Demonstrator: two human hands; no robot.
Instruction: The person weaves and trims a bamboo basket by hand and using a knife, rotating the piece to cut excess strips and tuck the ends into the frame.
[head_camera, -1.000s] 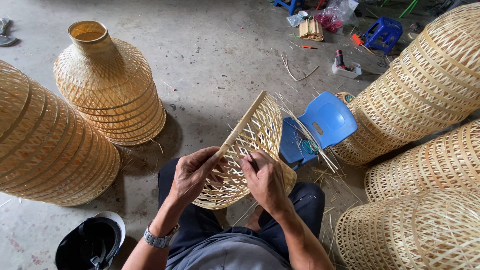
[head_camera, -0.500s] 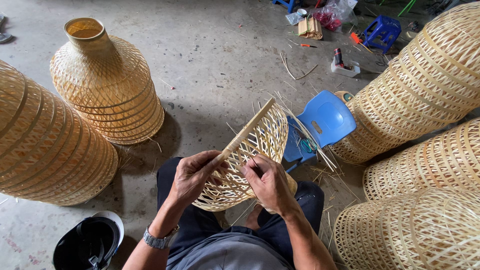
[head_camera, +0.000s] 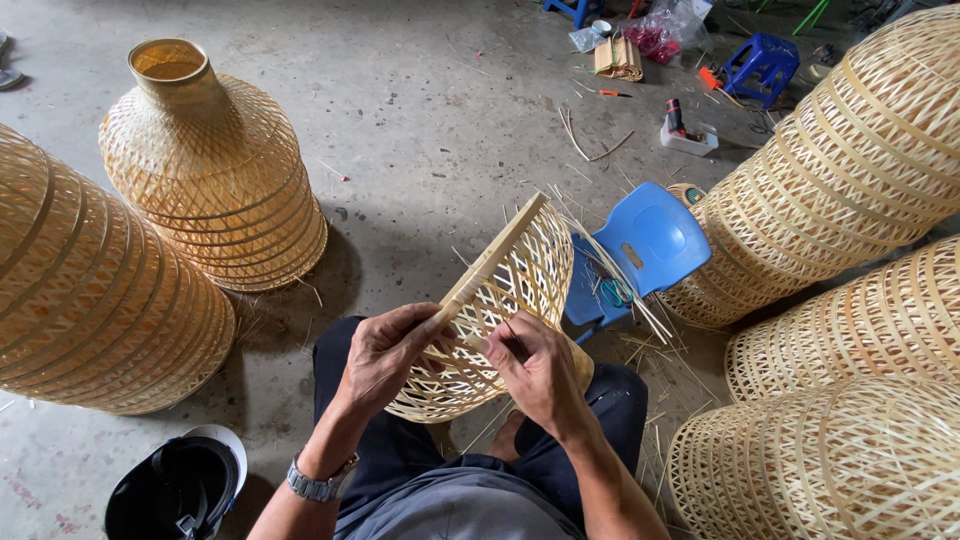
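A small open-weave bamboo basket (head_camera: 520, 280) rests on my lap, tilted with its flat rim strip pointing up and away. My left hand (head_camera: 385, 355) grips its near rim and the woven wall from the left. My right hand (head_camera: 535, 365) presses on the weave from the right, fingers pinching a thin bamboo strip. Loose strip ends stick out past the basket toward a blue plastic stool (head_camera: 640, 250).
Large woven bamboo lampshade forms stand around me: a bottle-shaped one (head_camera: 210, 170) and a wide one (head_camera: 90, 290) on the left, several (head_camera: 850, 180) stacked at the right. A helmet (head_camera: 180, 485) lies at bottom left. Tools, a small blue stool (head_camera: 760, 60) and scraps litter the concrete floor beyond.
The basket has been turned and tilted a little in my hands, its rim swinging slightly; both hands kept their hold and shifted along the weave.
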